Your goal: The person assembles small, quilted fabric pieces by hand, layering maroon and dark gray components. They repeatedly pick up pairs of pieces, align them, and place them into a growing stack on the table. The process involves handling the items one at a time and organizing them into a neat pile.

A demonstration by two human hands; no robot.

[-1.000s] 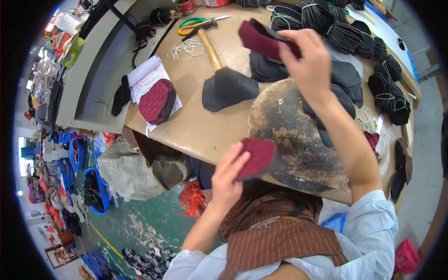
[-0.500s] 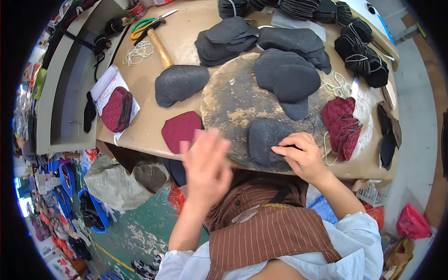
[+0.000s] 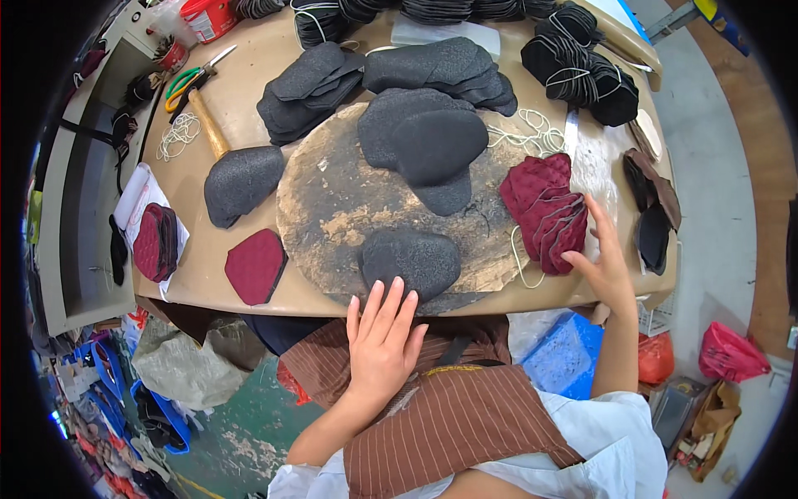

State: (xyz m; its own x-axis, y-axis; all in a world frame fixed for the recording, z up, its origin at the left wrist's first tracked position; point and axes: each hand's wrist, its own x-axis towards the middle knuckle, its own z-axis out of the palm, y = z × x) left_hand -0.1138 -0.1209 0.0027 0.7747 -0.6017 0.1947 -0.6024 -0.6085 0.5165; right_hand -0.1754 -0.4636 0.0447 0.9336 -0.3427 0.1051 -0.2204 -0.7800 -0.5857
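My left hand lies with its fingers stretched out, fingertips at the near edge of a black rounded fabric piece on the round worn board. Off to the right, my right hand is open, thumb and fingers apart, at the right edge of a fanned stack of burgundy quilted pieces. It reaches around that edge without closing on it. Farther back on the board, several black pieces overlap. One single burgundy piece rests on the table left of the board.
At left are a wooden-handled tool partly under black pieces, scissors, and a burgundy stack on paper. White cord lies behind the right stack. Tied black bundles stand at the back right.
My right hand has left the black piece and moved right to the burgundy stack. My left hand has come down at the black piece's near edge. The view has shifted to the right.
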